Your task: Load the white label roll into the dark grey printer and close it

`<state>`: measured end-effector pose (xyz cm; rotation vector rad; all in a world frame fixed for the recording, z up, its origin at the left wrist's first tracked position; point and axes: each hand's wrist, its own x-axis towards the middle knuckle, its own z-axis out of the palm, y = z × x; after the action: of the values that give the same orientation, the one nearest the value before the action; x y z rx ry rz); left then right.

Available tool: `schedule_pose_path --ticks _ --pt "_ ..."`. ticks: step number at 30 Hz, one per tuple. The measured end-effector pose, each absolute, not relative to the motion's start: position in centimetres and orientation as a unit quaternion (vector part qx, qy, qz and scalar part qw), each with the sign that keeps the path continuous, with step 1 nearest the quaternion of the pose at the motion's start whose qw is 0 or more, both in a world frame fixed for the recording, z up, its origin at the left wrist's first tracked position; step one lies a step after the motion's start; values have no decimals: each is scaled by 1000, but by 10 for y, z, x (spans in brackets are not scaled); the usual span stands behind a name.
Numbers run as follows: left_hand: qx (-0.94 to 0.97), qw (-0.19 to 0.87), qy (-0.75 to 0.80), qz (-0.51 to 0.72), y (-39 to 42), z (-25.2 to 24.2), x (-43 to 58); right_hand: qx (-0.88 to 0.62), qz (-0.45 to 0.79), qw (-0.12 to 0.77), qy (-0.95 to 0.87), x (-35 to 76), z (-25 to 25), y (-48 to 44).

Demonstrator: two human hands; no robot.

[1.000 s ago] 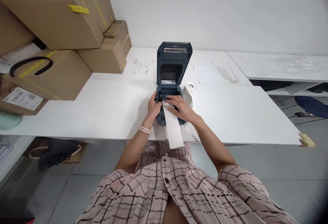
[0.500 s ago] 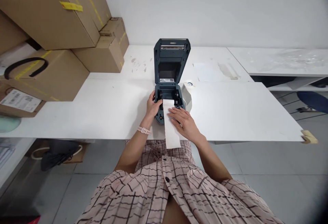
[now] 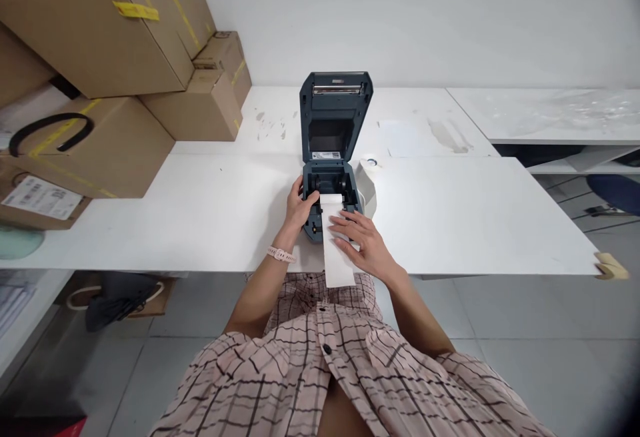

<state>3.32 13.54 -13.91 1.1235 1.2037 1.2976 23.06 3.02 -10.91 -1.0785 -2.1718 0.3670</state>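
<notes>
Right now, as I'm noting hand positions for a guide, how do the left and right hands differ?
The left hand grips the side of the open printer, while the right hand lies over the white paper strip, fingers spread. The left hand has a pink band at its wrist; the right hand has none. Both are bare, without gloves.

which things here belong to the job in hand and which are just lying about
In use:
printer with its lid up
white paper strip
left hand, at the printer's side
right hand, spread over the strip

Apparently just lying about:
cardboard boxes
black curved band on a box
blue seat
</notes>
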Motion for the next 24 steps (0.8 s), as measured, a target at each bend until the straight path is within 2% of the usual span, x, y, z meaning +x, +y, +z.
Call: schedule_pose_path --ticks 17,20,24 --pt "463 492 519 524 134 -135 32 -403 183 368 -818 231 -106 16" --pt "460 489 526 521 138 -136 32 -407 180 445 -777 241 -89 41" --pt "470 479 541 508 133 -131 34 -463 108 561 -678 267 -46 148"
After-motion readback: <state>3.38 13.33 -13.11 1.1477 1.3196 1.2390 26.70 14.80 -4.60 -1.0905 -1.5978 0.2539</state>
